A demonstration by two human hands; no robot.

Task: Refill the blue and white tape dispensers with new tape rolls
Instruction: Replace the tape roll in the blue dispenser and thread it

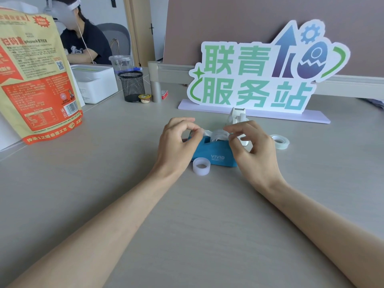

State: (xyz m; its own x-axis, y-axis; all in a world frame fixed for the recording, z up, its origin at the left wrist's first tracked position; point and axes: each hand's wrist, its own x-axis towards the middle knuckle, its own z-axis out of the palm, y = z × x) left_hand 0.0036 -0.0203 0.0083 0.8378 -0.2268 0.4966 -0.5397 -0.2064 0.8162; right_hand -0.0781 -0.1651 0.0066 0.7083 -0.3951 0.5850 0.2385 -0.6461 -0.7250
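The blue tape dispenser (214, 153) stands on the desk between my hands, with a white tape roll (217, 135) seated in its top. My left hand (176, 146) pinches at the cutter end on the dispenser's left, where a strip of tape seems to run from the roll. My right hand (249, 142) pinches at the roll's right side. Behind it stands the white tape dispenser (236, 116), partly hidden by my right hand. One loose roll (201, 166) lies in front of the blue dispenser, another roll (279, 141) to the right.
A large lettered sign (259, 75) stands behind the dispensers. At left are a snack bag (37, 75), a white box (95, 82), a mesh pen cup (132, 86) and a small jelly cup (144, 98). A person sits at the far left.
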